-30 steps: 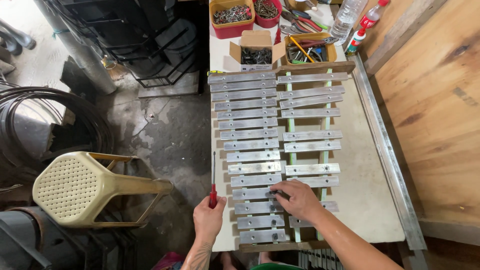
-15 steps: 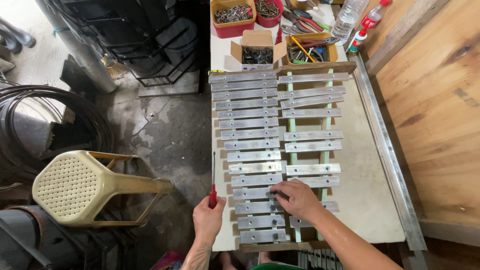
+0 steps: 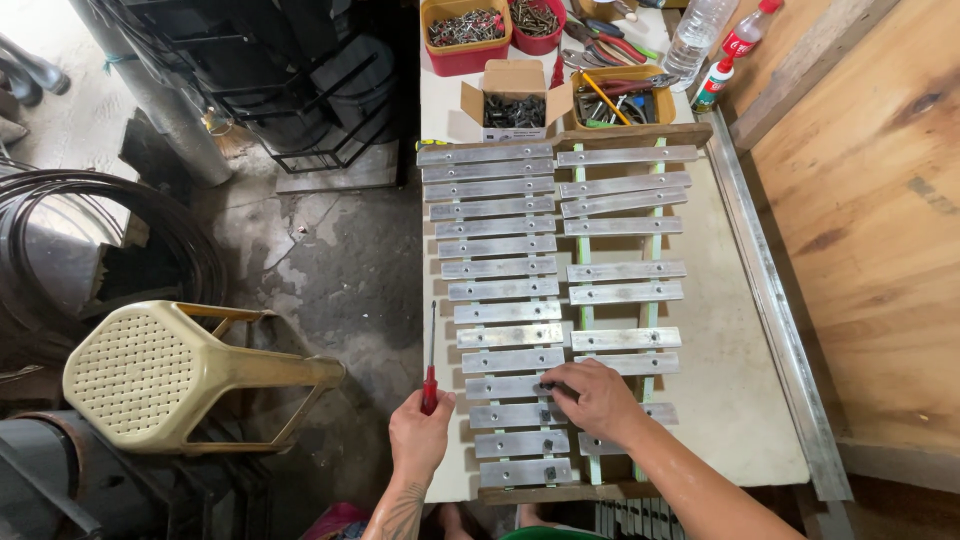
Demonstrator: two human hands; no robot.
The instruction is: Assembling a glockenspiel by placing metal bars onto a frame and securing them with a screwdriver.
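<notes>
The person is fastening flat metal bars [image 3: 510, 335] onto a wooden frame [image 3: 582, 245] that is lying on the bench [image 3: 720, 400]. The step in hand looks like seating a small fastener in a bar near the frame's close end. The right hand [image 3: 590, 398] is lying over the bars there, fingertips pinched at a hole in one bar [image 3: 505, 386]; whatever tiny part it is pinching is too small to make out. The left hand [image 3: 420, 432] is closed around the red handle of a screwdriver [image 3: 430, 360], holding it upright at the bench's left edge, its thin shaft pointing away from the person and well clear of the bars.

Judging from this, the next move is calling for the screwdriver tip to be brought across to the hole under the right fingertips and set squarely into it, with the bar kept from sliding on its rails.

The bars are dull grey, thin and straight-edged, laid in two columns like ladder rungs, the left column tightly spaced, the right with gaps. The frame's rails are pale green painted strips with darker wood end pieces. The bench top is smooth and cream. At its far end, an open cardboard box [image 3: 514, 100] and red tubs [image 3: 465, 35] are holding dark screws. A beige perforated plastic stool [image 3: 150, 375] is standing on the rough concrete floor [image 3: 340, 250].
</notes>
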